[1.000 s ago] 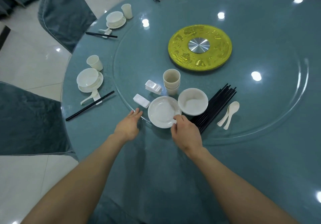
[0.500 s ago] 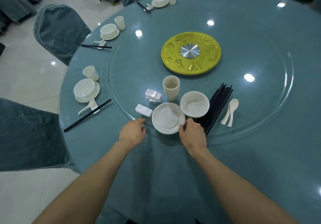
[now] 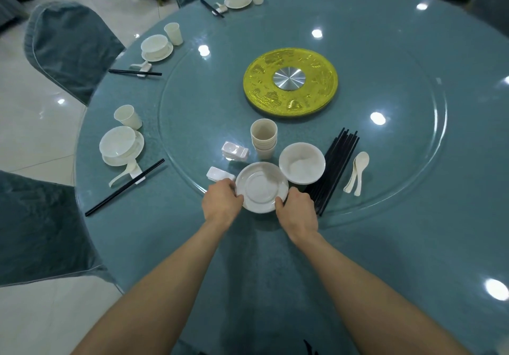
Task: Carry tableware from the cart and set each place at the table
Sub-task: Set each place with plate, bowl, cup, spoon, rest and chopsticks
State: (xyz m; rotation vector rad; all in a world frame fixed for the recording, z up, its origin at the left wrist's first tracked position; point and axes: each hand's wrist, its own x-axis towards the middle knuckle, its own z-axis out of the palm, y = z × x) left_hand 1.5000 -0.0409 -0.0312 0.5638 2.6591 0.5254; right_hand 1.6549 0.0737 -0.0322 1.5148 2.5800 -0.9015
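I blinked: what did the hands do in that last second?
The left hand moved right from the table and took a grip on the left rim of the plate; the right hand stays at its right rim. The bowl, stacked cups, chopsticks and spoons stayed put.

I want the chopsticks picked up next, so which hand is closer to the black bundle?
Right. The right hand grips the plate's right edge beside the chopsticks; the left hand grips its opposite edge, farther away.

even, slightly cool indoor light, round ceiling-lamp glare spots across the glossy table [image 3: 413, 216], soft shadow beneath the forearms, fisheye bending the edges, mostly sharp
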